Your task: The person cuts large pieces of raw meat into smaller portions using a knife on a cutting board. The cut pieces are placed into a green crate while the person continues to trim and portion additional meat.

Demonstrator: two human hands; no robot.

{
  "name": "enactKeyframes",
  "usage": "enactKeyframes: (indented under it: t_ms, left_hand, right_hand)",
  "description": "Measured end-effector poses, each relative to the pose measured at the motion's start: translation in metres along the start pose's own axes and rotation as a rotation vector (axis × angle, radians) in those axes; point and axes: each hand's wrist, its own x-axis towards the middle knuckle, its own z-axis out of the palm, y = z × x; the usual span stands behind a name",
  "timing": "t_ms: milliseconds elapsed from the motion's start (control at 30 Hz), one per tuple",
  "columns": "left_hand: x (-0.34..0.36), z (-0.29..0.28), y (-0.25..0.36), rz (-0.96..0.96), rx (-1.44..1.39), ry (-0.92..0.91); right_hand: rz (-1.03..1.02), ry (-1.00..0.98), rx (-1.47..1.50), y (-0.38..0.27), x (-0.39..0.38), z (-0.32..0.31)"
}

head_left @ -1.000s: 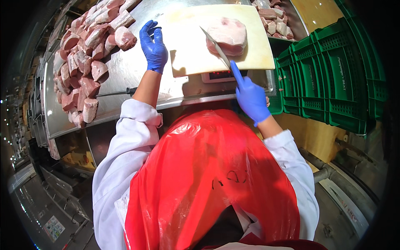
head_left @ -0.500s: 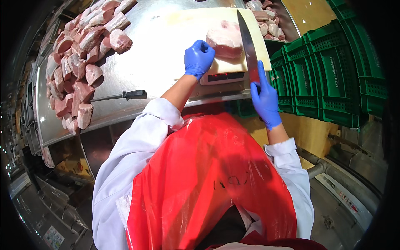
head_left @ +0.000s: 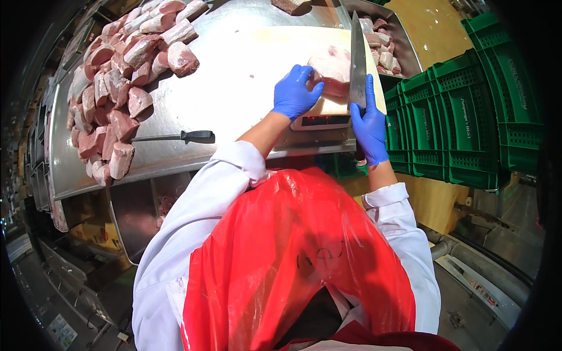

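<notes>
A thick pale-pink slab of raw meat (head_left: 331, 69) lies on the white cutting board (head_left: 374, 96). My left hand (head_left: 294, 93), in a blue glove, is at the slab's left side with its thumb spread from the fingers; the fingertips seem to touch the meat. In my right hand (head_left: 369, 131), also gloved in blue, is a long-bladed knife (head_left: 357, 58). Its blade points away from me, upright along the slab's right side, and my index finger stretches along it. The knife's handle is mostly hidden by the hand.
Many meat pieces (head_left: 120, 88) are heaped on the steel table's (head_left: 170, 111) left side. A dark-handled sharpening steel (head_left: 196, 136) lies beside them. A scale with red digits (head_left: 322, 121) sits at the board's near edge. Green crates (head_left: 462, 117) stand right; a meat tray (head_left: 404, 44) lies beyond.
My left hand has opened from a curled fist and moved right against the slab. The knife has turned more upright and closer to the slab. The whole view has shifted slightly.
</notes>
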Motion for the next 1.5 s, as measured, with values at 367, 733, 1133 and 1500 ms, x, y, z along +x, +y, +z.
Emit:
enactKeyframes:
  t_ms: [367,733,1133,1500]
  left_hand:
    - [0.011,-0.006,-0.013,0.038,-0.049,-0.180]
    - [0.013,-0.008,-0.021,-0.071,-0.109,-0.221]
    - [0.011,-0.002,-0.018,-0.365,-0.232,-0.219]
    - [0.008,-0.009,-0.024,-0.374,-0.262,-0.190]
  right_hand:
    - [-0.006,0.013,-0.088,0.021,-0.015,0.007]
    - [0.083,-0.015,-0.100,0.006,-0.014,0.009]
    - [-0.176,-0.050,-0.471,-0.020,0.043,0.055]
    - [-0.232,-0.392,-0.843,-0.032,-0.009,0.029]
